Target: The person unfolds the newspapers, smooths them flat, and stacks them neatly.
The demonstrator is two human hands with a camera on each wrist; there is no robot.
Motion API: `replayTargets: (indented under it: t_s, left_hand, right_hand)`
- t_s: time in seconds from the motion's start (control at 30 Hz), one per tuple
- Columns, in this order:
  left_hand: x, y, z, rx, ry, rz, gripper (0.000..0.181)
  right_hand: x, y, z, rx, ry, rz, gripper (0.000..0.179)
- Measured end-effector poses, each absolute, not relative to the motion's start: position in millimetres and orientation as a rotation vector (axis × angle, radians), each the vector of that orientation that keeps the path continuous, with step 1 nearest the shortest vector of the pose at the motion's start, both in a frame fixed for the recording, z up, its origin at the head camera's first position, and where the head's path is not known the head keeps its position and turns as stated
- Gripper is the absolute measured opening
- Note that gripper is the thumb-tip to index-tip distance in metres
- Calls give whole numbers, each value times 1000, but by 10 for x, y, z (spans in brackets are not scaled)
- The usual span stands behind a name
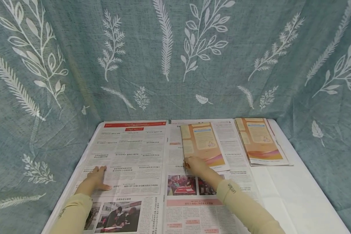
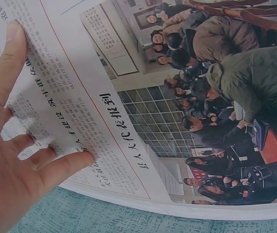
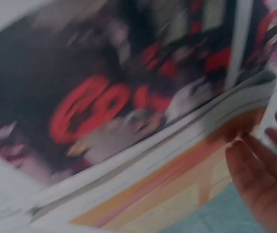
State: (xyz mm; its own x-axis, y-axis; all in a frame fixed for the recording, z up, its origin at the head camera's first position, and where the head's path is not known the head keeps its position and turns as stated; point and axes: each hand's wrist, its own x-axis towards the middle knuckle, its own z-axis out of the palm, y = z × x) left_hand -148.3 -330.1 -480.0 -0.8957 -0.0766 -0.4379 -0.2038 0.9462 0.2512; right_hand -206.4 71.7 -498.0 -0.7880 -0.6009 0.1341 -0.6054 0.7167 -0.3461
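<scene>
A folded newspaper [image 1: 203, 139] with an orange and cream page outward lies on the right half of a spread newspaper [image 1: 128, 172]. At its lower left corner my right hand [image 1: 197, 166] pinches the paper between curled fingers and thumb. The right wrist view shows this hand [image 3: 262, 182] at the end of the folded edge [image 3: 153, 194], partly blurred. My left hand [image 1: 95, 180] rests on the left page of the spread newspaper, fingers spread. In the left wrist view its thumb and fingertips [image 2: 80, 160] lie on the print beside a large photo [image 2: 201, 107].
A second folded newspaper [image 1: 260, 143] with the same orange page lies at the back right of the white table [image 1: 292, 188]. Blue-grey curtains [image 1: 152, 58] with white leaf prints hang behind the table and along both sides.
</scene>
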Motion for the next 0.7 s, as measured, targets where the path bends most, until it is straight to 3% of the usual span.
replayTargets:
  t_s: [0.07,0.2,0.27,0.7]
  left_hand:
    - [-1488,-3300,-4800,-200,2667,413,104]
    - [-1483,-3306,-4794,-190,2672,412,105]
    - [-1475,-3305,-4786,-184,2673,415,105]
    - [-1500,-3323,-4860,-160,2676,428,108]
  right_hand:
    - [-2089,783,-4990,1125,-2929,537,9]
    - [-2109,906,-4976,1078,-3163,535,52]
    - [-2104,936,-4994,995,-3258,492,64]
    - [-2113,847,-5098,939,-3155,234,55]
